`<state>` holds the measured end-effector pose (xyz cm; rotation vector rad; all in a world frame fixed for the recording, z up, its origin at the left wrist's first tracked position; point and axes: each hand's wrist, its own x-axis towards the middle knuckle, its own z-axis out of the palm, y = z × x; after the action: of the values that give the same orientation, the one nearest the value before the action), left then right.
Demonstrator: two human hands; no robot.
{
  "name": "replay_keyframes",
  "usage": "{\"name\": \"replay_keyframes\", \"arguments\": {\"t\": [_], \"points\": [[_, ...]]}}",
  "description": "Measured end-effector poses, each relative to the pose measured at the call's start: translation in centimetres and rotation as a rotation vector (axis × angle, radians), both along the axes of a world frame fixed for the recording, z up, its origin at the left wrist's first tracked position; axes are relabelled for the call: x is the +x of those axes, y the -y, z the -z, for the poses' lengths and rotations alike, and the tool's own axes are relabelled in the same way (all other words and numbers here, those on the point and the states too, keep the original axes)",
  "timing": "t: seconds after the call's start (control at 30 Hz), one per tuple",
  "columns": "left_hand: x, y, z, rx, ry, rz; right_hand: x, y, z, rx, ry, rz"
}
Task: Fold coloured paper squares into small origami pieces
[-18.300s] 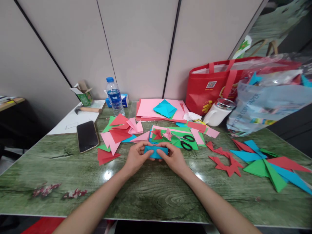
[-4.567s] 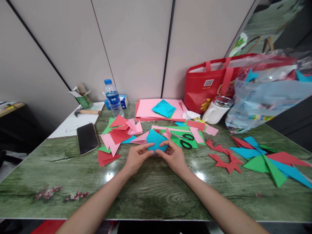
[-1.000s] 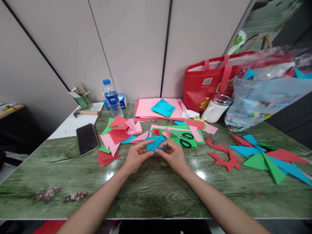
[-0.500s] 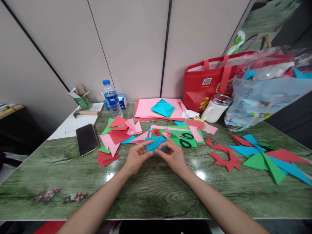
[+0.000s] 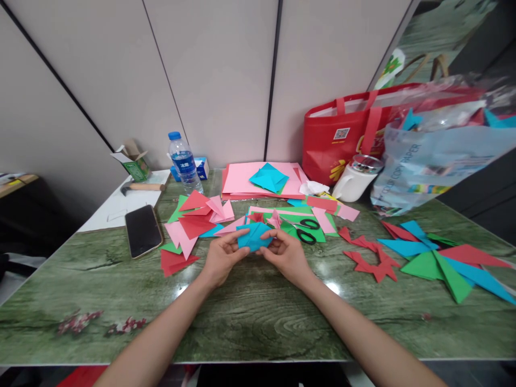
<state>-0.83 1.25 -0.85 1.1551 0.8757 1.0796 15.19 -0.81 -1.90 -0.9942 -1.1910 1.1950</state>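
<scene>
A folded blue paper (image 5: 253,237) is held up between my two hands, just above the table. My left hand (image 5: 221,258) pinches its left edge, and my right hand (image 5: 288,255) grips the right edge between thumb and fingers. Behind it lie a green sheet (image 5: 318,232), scissors with black handles (image 5: 307,230) and small red and pink folded pieces. To the left is a pile of red, pink, green and blue folded papers (image 5: 195,226).
A phone (image 5: 143,231), hammer (image 5: 147,186) and water bottle (image 5: 185,164) stand or lie at the left. Pink sheets (image 5: 237,180) are at the back. Rightward are a white mug (image 5: 355,180), red bag (image 5: 322,140), plastic bag (image 5: 427,166), red paper ring (image 5: 377,263) and coloured folded papers (image 5: 427,266).
The blue paper has shifted slightly left, and more of its face shows between my hands. My left hand has moved a little left, and the fingers of my right hand have changed position at the paper's edge.
</scene>
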Motion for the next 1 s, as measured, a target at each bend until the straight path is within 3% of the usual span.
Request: {"name": "replay_keyframes", "arguments": {"t": [0.1, 0.37, 0.67, 0.87, 1.0], "points": [[-0.1, -0.2, 0.0, 0.023, 0.004, -0.022, 0.4, -0.3, 0.1, 0.013, -0.026, -0.015], [-0.3, -0.4, -0.3, 0.046, -0.073, -0.008, 1.8, -1.1, 0.6, 0.331, 0.306, 0.100], [-0.1, -0.8, -0.1, 0.150, 0.081, -0.225, 0.9, -0.3, 0.1, 0.305, 0.307, 0.066], [0.2, -0.1, 0.0, 0.099, 0.058, -0.205, 0.6, 0.0, -0.1, 0.314, 0.303, 0.140], [0.3, 0.0, -0.1, 0.049, 0.114, -0.215, 0.6, 0.1, 0.0, 0.327, 0.335, 0.095]]}}
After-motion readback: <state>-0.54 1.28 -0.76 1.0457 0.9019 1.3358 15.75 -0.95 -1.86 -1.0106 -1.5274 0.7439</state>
